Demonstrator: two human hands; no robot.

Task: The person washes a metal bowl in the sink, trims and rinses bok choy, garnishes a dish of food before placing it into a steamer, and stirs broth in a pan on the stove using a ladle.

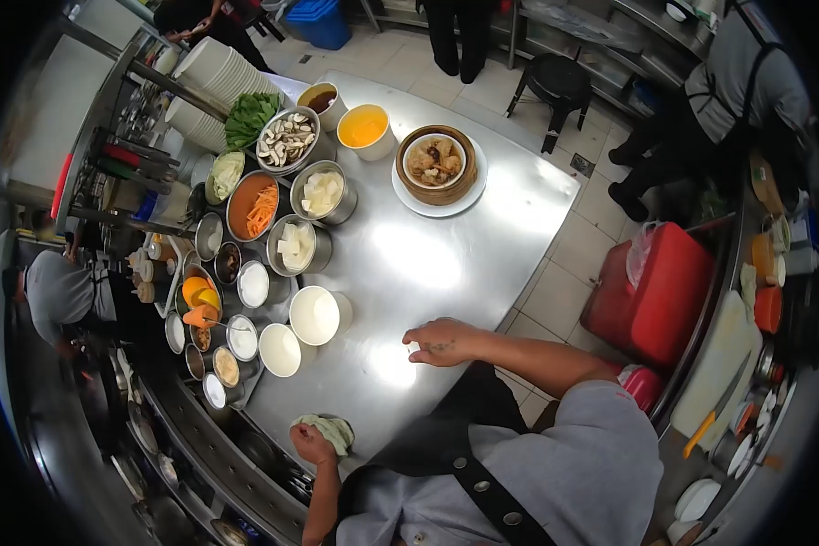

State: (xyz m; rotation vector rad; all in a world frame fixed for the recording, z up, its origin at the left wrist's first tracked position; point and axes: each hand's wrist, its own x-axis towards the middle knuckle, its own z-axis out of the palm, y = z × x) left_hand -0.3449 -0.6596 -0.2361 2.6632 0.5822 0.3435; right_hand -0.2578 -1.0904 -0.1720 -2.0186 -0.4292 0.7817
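Observation:
My left hand (312,444) is closed at the left edge of a crumpled green cloth (337,431), near the steel table's edge. Over the steel table (382,300), my right hand (439,342) is closed around a small white object (414,348), mostly hidden by the fingers. Two white paper bowls, a larger one (320,315) and a smaller one (282,350), stand left of it. A bamboo steamer (434,196) with dumplings inside sits on a white plate (479,187) farther back.
Metal bowls of sliced mushrooms (287,138), carrot strips (262,209) and white pieces (322,194) line the left side, beside a bowl of orange liquid (364,126). A red cooler (646,291) and black stool (555,82) stand on the floor. Several other people stand around.

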